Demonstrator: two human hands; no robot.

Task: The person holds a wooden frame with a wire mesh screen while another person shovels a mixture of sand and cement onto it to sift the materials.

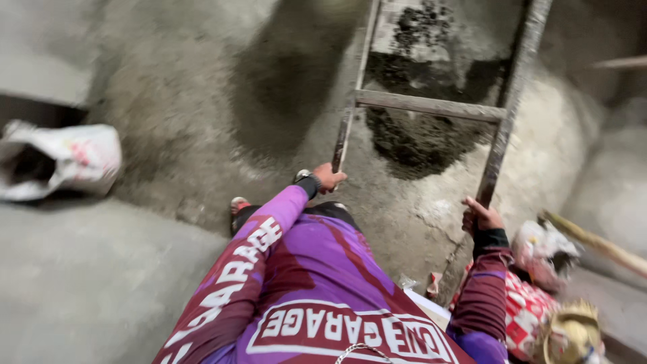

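Gripping the ladder (pixel 431 104) by its 2 rails: left hand (pixel 328 178) clenched round the left rail, right hand (pixel 481 218) wrapped round the right, above the concrete floor (pixel 189 114). Best kept firm, weight centred, feet clear of the white sack (pixel 64 160).

- A white sack (pixel 64 162) lies on its side at the left, mouth open and dark inside, with faint red print on it.
- A wet grey cement floor (pixel 189 101) fills most of the view, rough and mottled.
- A dark mortar heap (pixel 418 135) sits at the top centre, with a darker damp patch (pixel 290 74) just to its left.
- A smooth concrete slab (pixel 81 283) takes up the lower left.
- A red-and-white patterned bag (pixel 526 310) sits at the lower right, with a crumpled pale bag (pixel 546 249) above it.
- A wooden stick (pixel 600 243) slants across the right edge.
- A yellowish straw object (pixel 573 334) lies in the bottom right corner, blurred.
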